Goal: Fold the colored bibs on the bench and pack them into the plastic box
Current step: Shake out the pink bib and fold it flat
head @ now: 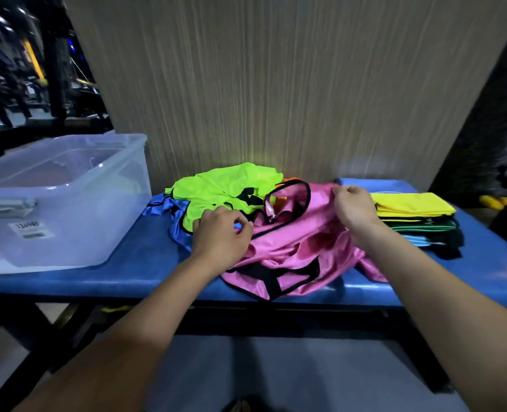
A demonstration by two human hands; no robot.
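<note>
Plastic box: far left on the blue bench, translucent, lid off.
Green bib: crumpled behind the left hand, over a blue bib.
Left hand: fingers curled, pinching the pink bib's left edge.
Pink bib: bunched between both hands, long axis left to right, neck opening facing the wall.
Right hand: curled tight, gripping the pink bib's upper right edge.
Folded stack: just right of the right hand, yellow on top.
</note>
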